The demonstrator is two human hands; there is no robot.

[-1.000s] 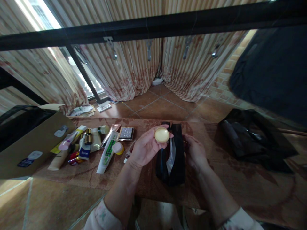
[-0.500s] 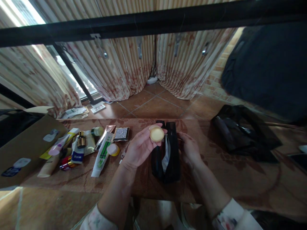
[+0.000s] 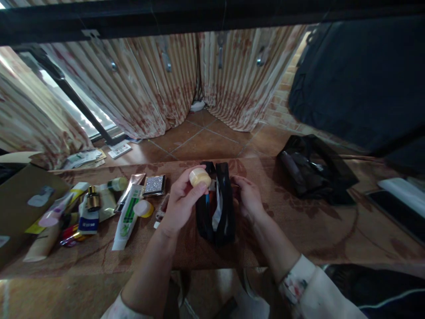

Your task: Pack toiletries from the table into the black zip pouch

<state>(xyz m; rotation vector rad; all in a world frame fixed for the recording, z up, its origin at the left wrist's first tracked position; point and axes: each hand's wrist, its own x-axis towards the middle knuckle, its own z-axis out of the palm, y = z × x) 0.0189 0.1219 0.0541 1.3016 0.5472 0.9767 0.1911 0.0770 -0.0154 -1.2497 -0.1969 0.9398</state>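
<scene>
A small pale-yellow cream jar [image 3: 199,176] is gripped between the thumb and fingers of my left hand [image 3: 182,201], above the left edge of a black pouch [image 3: 229,221]. The pouch lies with its top parted, and something whitish [image 3: 217,212] and a bit of blue show inside. At the pouch's right side is my right hand [image 3: 249,195], its fingers curled against the wall; the fingertips are partly hidden. Left of the pouch lie a white and green tube [image 3: 128,219], a jar with a pinkish lid [image 3: 143,208] and a glittery silver compact [image 3: 155,185].
Several more tubes and bottles, among them a gold-capped bottle [image 3: 93,199], lie by a cardboard box [image 3: 23,208] at the left. A black see-through bag [image 3: 315,173] stands on the right of the cloth-covered table [image 3: 282,235]. A dark phone-like slab [image 3: 398,212] lies farther right.
My left hand has turned the jar from facing me to tilted, with the thumb now across its front. The view has shifted rightward. My right hand stays beside the pouch.
</scene>
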